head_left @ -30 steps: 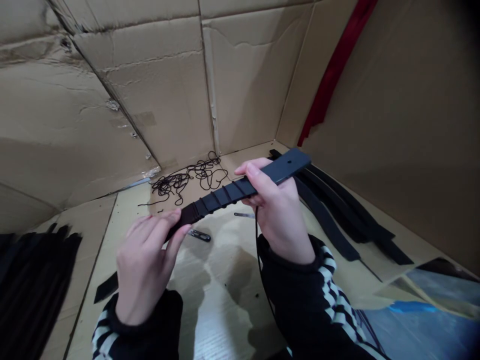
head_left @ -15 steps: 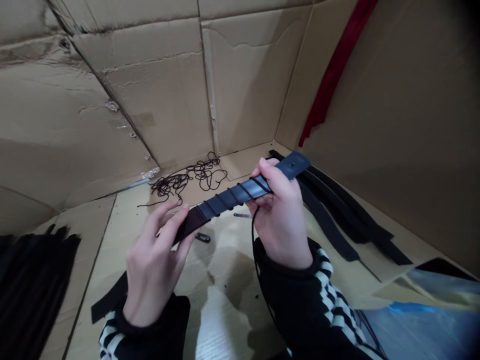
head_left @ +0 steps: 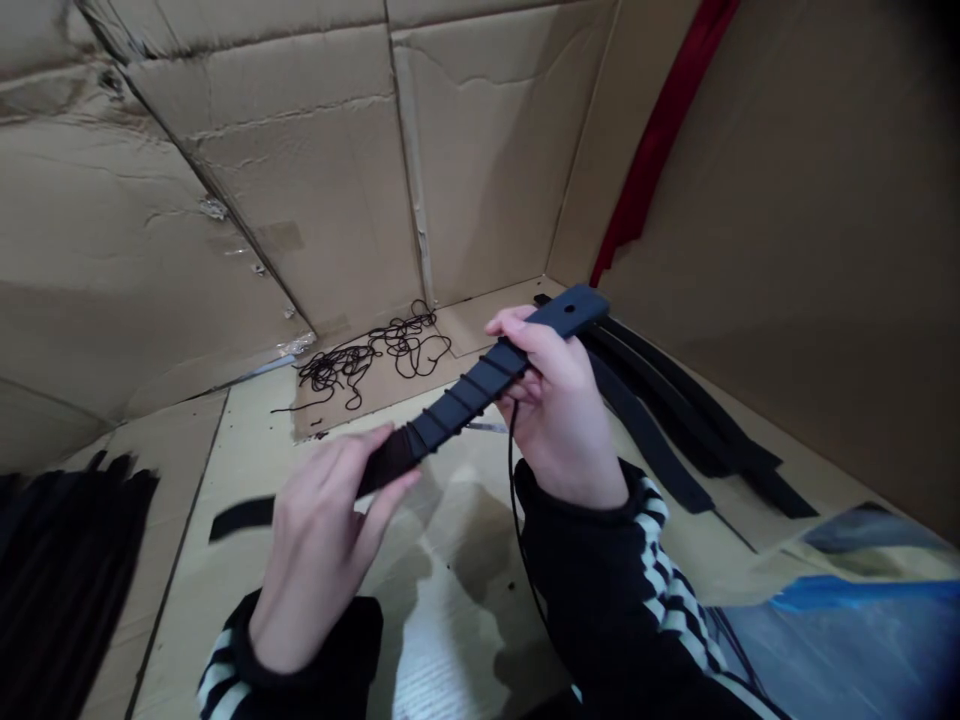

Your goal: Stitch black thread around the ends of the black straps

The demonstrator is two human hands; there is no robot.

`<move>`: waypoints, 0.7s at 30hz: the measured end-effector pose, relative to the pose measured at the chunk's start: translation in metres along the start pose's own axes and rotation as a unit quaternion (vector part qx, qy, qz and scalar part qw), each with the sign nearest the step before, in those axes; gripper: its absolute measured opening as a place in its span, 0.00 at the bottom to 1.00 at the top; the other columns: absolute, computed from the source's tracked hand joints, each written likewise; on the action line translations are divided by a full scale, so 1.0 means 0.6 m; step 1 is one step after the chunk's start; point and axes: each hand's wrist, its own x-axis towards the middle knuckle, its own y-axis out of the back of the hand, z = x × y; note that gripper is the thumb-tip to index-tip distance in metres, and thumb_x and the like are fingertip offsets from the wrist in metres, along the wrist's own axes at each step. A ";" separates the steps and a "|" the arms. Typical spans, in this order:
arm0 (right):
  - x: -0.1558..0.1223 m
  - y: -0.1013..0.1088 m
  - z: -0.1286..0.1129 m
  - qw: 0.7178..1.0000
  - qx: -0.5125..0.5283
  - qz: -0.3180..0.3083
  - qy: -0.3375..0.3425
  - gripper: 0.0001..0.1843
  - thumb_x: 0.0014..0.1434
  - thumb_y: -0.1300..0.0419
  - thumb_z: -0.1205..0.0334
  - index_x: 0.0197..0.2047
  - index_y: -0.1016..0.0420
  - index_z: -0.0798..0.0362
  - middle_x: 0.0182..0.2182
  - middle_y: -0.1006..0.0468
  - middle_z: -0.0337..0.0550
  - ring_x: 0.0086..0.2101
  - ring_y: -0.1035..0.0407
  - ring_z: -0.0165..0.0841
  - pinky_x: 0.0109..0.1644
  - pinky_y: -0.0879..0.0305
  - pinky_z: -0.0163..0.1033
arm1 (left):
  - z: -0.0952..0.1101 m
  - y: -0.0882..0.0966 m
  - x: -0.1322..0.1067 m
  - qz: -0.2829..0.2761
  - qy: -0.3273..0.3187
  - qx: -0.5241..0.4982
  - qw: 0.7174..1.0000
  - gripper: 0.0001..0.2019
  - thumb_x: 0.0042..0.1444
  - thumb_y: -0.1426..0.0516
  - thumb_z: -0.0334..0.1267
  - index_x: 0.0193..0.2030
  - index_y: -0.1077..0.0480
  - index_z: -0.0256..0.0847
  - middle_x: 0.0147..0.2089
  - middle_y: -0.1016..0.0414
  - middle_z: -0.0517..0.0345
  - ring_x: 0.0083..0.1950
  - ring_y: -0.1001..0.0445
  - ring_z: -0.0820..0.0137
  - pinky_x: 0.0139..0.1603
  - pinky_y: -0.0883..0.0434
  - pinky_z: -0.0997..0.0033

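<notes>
I have left hand [head_left: 319,530] and right hand [head_left: 566,415] closed on one strip [head_left: 452,409], one cord [head_left: 512,455] spiralling round it.

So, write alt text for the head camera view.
A person's left hand and right hand hold a long, flat black strip partly wrapped in thin dark cord, the left at the closely wound section, the right near its holed end. Beyond, a loose tangle of dark cord lies by a brown cardboard wall; more flat black strips lie at right.

There is one wrapped strip [head_left: 454,405], one cord tangle [head_left: 326,368], one red band [head_left: 664,160] and at least three black strips [head_left: 654,440] (overlapping).
</notes>
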 end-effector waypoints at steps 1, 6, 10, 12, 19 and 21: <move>0.001 0.002 0.000 1.000 -0.005 -0.010 0.001 0.10 0.53 0.36 0.56 0.27 0.30 0.52 0.17 0.48 0.29 0.17 0.55 0.22 0.18 0.56 0.31 | -0.001 -0.002 0.002 0.049 -0.009 0.019 0.999 0.13 0.63 0.47 0.46 0.50 0.31 0.42 0.44 0.22 0.51 0.45 0.25 0.60 0.46 0.32 0.63; 0.004 0.004 0.007 0.995 -0.052 -0.046 0.067 0.12 0.52 0.33 0.53 0.27 0.26 0.52 0.18 0.47 0.29 0.18 0.57 0.22 0.20 0.56 0.33 | 0.000 -0.001 0.003 -0.030 0.135 -0.155 0.978 0.19 0.68 0.57 0.46 0.30 0.34 0.43 0.21 0.31 0.63 0.24 0.31 0.70 0.27 0.35 0.72; -0.001 0.002 0.007 0.994 -0.045 -0.073 0.060 0.10 0.53 0.33 0.54 0.34 0.21 0.51 0.19 0.45 0.30 0.18 0.58 0.21 0.20 0.59 0.32 | 0.007 0.013 0.004 -0.088 0.226 -0.280 0.929 0.17 0.65 0.52 0.54 0.34 0.37 0.43 0.20 0.37 0.67 0.23 0.36 0.72 0.25 0.38 0.75; -0.005 0.006 0.004 0.991 -0.033 -0.122 0.041 0.12 0.53 0.32 0.54 0.40 0.19 0.49 0.19 0.47 0.29 0.19 0.57 0.21 0.20 0.59 0.31 | 0.008 0.022 0.004 -0.104 0.229 -0.314 0.915 0.19 0.64 0.52 0.55 0.31 0.37 0.43 0.20 0.39 0.66 0.23 0.39 0.73 0.24 0.39 0.76; 0.004 0.044 0.006 0.963 0.004 -0.267 0.016 0.23 0.47 0.30 0.46 0.47 0.19 0.43 0.16 0.44 0.30 0.18 0.52 0.25 0.20 0.52 0.32 | 0.001 0.021 -0.004 -0.163 0.231 -0.433 0.856 0.21 0.64 0.51 0.55 0.27 0.38 0.42 0.20 0.40 0.66 0.22 0.43 0.74 0.25 0.43 0.74; 0.009 0.050 0.011 0.958 0.000 -0.286 0.020 0.25 0.46 0.29 0.45 0.47 0.19 0.43 0.16 0.44 0.30 0.18 0.52 0.25 0.20 0.51 0.33 | -0.002 0.017 -0.005 -0.175 0.231 -0.455 0.842 0.20 0.65 0.51 0.54 0.28 0.37 0.42 0.20 0.40 0.66 0.22 0.43 0.74 0.27 0.43 0.73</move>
